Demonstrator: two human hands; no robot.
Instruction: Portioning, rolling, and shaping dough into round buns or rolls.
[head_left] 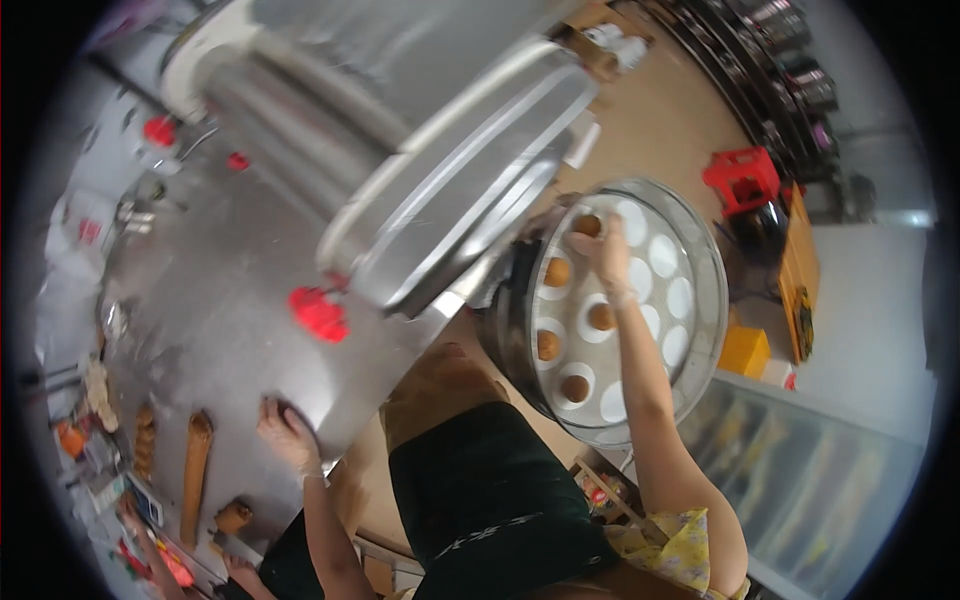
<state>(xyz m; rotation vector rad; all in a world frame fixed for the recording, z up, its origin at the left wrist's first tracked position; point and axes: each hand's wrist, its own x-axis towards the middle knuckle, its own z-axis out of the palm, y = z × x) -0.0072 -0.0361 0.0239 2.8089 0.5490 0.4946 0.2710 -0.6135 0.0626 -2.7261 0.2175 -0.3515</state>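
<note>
Dough balls (575, 389) on white paper rounds (662, 256) inside round steamer tray (713, 310), right hand (606, 255) at farthest ball (588, 226), pinch indeterminable; left hand (288, 436) over steel worktable (230, 290), fingers partly bent, grip indeterminable.

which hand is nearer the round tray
Right: the right hand is over the round tray; the left hand is off to its left, at the metal table.
</note>
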